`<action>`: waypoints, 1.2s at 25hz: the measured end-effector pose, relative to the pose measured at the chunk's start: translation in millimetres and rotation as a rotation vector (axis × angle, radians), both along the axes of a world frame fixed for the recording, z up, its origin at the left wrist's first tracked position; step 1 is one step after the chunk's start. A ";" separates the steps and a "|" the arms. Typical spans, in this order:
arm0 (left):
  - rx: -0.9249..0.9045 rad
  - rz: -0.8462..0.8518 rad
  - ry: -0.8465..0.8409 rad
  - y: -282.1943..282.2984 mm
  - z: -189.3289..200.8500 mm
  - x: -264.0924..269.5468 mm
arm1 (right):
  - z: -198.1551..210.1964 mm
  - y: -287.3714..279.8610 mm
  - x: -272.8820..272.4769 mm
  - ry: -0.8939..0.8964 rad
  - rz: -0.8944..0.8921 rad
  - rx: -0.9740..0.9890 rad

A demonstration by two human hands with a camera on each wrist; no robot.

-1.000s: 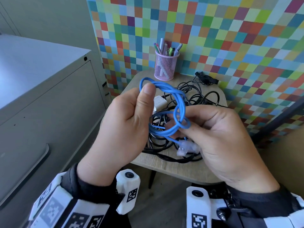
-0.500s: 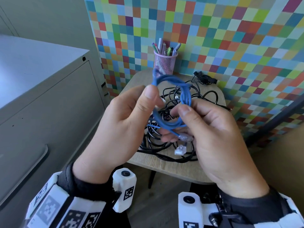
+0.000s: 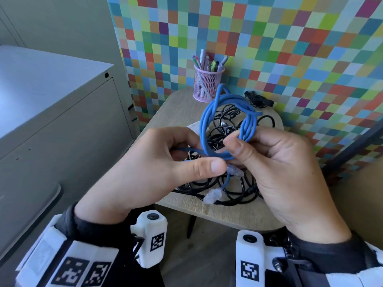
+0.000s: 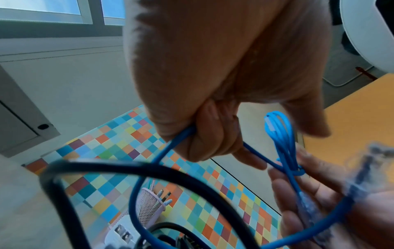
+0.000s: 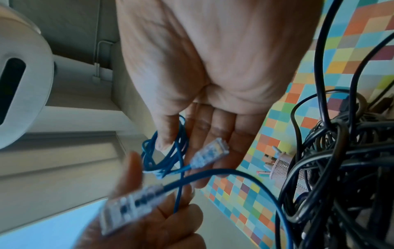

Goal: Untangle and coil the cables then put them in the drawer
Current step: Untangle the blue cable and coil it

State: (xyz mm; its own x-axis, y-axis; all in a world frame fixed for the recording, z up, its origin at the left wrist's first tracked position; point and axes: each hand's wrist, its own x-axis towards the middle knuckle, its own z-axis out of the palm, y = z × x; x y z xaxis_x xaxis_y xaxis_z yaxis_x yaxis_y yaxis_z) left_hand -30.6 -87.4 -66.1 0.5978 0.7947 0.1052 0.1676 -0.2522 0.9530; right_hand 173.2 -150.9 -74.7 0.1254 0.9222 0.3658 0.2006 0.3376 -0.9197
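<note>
A blue network cable (image 3: 207, 121) is wound into a small upright coil, held above the table. My right hand (image 3: 244, 142) pinches the coil's lower right side between thumb and fingers. To its left, my left hand (image 3: 192, 162) grips a loose blue strand, its thumb tip next to one clear plug (image 3: 235, 171). The other clear plug (image 3: 212, 196) dangles below. In the left wrist view the fingers (image 4: 204, 136) curl round the blue cable (image 4: 136, 193). The right wrist view shows a plug (image 5: 210, 151) lying against my right fingers. A tangle of black cables (image 3: 234, 189) lies on the table underneath.
The small round wooden table (image 3: 176, 108) stands against a chequered wall. On it are a pink mesh pen cup (image 3: 207, 84) at the back and a black adapter (image 3: 259, 100). A grey metal cabinet (image 3: 51, 125) with a shut drawer front stands to the left.
The coil has turned more upright and risen. My left thumb dropped from the coil's top to a lower strand by a plug. My right hand shifted its pinch up the coil's right side.
</note>
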 end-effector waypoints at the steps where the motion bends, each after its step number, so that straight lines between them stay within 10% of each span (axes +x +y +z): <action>1: 0.007 0.042 -0.017 -0.3 -0.8 1.3 | 1.4 -0.3 -0.2 0.037 0.012 0.000; 11: -0.033 0.193 -0.265 -3.4 3.6 8.4 | -2.6 3.4 0.5 0.265 0.099 -0.074; 17: 0.371 0.344 -0.086 -11.7 4.2 13.3 | -8.9 3.5 -7.5 0.162 0.094 -0.052; 22: 0.264 0.267 -0.346 -11.2 -1.1 20.9 | -8.8 1.7 -18.0 0.192 0.064 -0.029; 30: 0.601 0.530 -0.027 -7.5 -8.1 18.6 | -17.2 4.4 -21.3 0.009 -0.045 0.079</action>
State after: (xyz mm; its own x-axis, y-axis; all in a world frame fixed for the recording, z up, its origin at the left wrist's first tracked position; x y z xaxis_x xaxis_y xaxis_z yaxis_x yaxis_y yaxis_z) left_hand -12.0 -94.9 -74.1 0.1480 0.7749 0.6145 0.3881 -0.6170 0.6847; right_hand 151.8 -146.4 -91.8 0.1696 0.8839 0.4358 0.2086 0.4000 -0.8925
